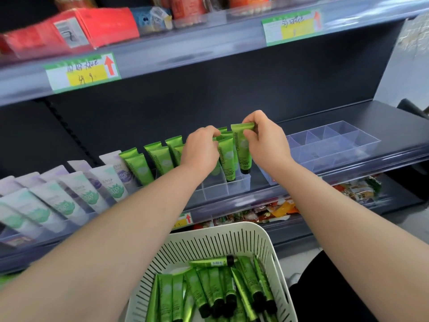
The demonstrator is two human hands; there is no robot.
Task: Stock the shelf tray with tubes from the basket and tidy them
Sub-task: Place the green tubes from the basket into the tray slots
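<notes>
A clear divided shelf tray (216, 190) stands on the middle shelf with several green tubes upright in it, caps down. My right hand (264, 141) pinches the crimped top of one green tube (242, 149) whose black cap sits in the tray's right-hand compartment. My left hand (200, 148) grips the top of a neighbouring green tube (226, 156) just to its left. More green tubes (160, 160) lean in the compartments further left. Below, a white slotted basket (260, 238) holds several loose green tubes (209, 289).
White and lilac tubes (76, 194) fill the trays at the left. A second clear divided tray (334, 145) stands to the right. The upper shelf (209, 46) with price tags and red boxes overhangs. Snack packets (278, 209) lie on the shelf below.
</notes>
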